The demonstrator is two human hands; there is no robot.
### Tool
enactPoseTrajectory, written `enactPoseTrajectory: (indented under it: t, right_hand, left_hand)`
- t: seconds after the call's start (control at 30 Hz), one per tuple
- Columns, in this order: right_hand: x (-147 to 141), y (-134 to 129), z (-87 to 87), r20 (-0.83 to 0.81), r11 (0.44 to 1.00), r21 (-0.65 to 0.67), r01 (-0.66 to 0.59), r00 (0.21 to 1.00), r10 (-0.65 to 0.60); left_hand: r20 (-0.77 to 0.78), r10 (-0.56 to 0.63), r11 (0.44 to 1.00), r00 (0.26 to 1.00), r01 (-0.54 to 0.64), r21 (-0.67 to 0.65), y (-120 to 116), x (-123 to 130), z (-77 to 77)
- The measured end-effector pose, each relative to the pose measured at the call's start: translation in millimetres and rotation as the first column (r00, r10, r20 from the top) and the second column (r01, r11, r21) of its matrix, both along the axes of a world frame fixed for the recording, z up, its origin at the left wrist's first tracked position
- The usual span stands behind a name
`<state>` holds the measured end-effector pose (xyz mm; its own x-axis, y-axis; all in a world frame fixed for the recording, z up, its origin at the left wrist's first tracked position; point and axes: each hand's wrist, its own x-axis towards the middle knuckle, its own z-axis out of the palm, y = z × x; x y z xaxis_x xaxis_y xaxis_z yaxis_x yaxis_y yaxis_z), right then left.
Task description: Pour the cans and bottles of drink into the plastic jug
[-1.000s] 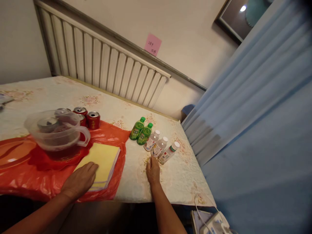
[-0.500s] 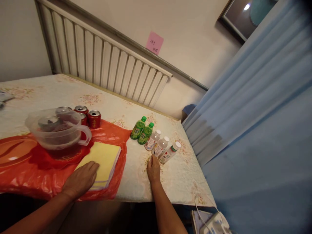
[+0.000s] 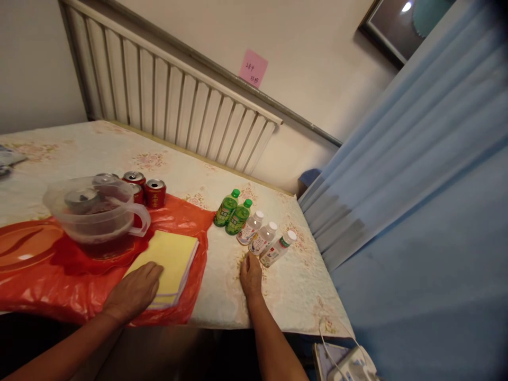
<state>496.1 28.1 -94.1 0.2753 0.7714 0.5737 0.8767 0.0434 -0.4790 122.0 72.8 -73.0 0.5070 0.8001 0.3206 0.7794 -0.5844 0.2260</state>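
My left hand [image 3: 135, 290] rests with bent fingers, held together, on a folded yellow cloth [image 3: 171, 259] with a pale edge. My right hand [image 3: 251, 275] lies loosely closed on the tablecloth, just in front of the bottles; nothing shows in it. Closest to it stand a clear bottle [image 3: 262, 239] with a white cap and a white-capped bottle with a green neck band [image 3: 278, 251]. Another clear bottle [image 3: 250, 228] and two green bottles [image 3: 226, 210] continue the slanting row to the left. The undersides of both hands are hidden.
A clear plastic jug [image 3: 95, 219] stands on a red plastic sheet [image 3: 79, 299] beside an orange lid [image 3: 24, 243]. Several red cans [image 3: 155, 194] sit behind it. A radiator [image 3: 174, 100] borders the flowered tablecloth; a blue curtain [image 3: 428, 222] and a power strip [image 3: 353, 365] are at right.
The whole view has shifted very slightly. Both hands and the objects stay in the same places on the table.
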Motion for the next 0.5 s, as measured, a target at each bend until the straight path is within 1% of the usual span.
enactPoseTrajectory:
  t: [0.07, 0.17, 0.33, 0.5]
  right_hand:
    - [-5, 2, 1.2, 0.024, 0.999, 0.012, -0.033, 0.999, 0.033]
    - [-14, 13, 0.0, 0.051, 0.998, 0.005, -0.068, 0.996, 0.068]
    - [-26, 33, -2.0, 0.022, 0.997, -0.018, -0.077, 0.997, 0.078]
    - [-25, 41, -3.2, 0.009, 0.998, -0.026, -0.063, 0.998, 0.063]
  left_hand:
    - [-0.051, -0.009, 1.000, 0.999, 0.010, 0.020, 0, 0, -0.6]
    - [-0.036, 0.003, 1.000, 0.999, -0.003, 0.011, 0, 0, -0.4]
    - [-0.003, 0.005, 1.000, 1.000, -0.005, 0.003, -2, 1, 1.3]
    - [-0.009, 0.011, 1.000, 1.000, -0.011, -0.003, -2, 0, 0.9]
